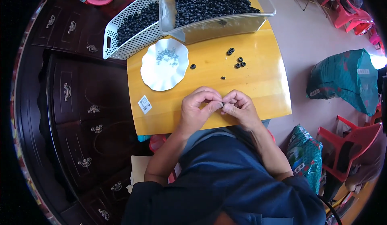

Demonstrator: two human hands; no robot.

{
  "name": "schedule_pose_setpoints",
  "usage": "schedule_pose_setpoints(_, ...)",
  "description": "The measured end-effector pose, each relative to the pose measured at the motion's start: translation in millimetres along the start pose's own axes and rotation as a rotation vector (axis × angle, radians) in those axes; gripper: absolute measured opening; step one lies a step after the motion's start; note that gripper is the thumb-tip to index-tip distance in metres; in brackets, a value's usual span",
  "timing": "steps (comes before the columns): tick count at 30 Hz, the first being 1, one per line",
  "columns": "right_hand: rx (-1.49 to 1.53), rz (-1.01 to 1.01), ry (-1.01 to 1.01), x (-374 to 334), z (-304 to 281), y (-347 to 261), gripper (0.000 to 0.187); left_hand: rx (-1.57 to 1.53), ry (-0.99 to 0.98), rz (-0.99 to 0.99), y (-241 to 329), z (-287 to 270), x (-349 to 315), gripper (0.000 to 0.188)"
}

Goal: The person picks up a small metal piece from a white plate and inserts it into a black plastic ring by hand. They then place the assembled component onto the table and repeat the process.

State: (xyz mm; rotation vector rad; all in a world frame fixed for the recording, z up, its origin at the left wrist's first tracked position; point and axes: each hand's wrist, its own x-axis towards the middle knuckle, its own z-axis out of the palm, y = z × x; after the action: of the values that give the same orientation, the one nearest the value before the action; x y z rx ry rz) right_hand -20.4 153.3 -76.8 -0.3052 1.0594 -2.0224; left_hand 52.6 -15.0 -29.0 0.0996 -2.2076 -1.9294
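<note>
Both hands meet over the near edge of a yellow wooden table (258, 84), the left hand (197, 108) and right hand (238, 109) pinching fingertips together on a small black ring (221, 104) held between them — the piece is largely hidden. A steady grip close to the tabletop looks the safest way to work so small a part. Loose black rings (238, 61) lie scattered further back, a white scalloped plate (151, 73) of small metal pieces (167, 56) to the left, a clear tub (225, 23) and white basket (133, 39) heaped with rings beyond — nothing crowds the hands
</note>
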Motion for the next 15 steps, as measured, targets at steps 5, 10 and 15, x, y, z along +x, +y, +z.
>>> schedule_pose_setpoints(5, 0.023, 0.009, 0.018, 1, 1, -5, 0.019, -0.252, 0.077, -0.044, -12, 9, 2, 0.004)
schedule_pose_setpoints(10, 0.099, 0.001, 0.037, 2, -1, -10, 0.019, -0.274, 0.062, -0.069, -10, 14, 8, 0.006)
schedule_pose_setpoints(15, 0.115, 0.006, 0.052, 1, -2, -11, 0.019, -0.274, 0.057, -0.031, -16, 13, 9, 0.006)
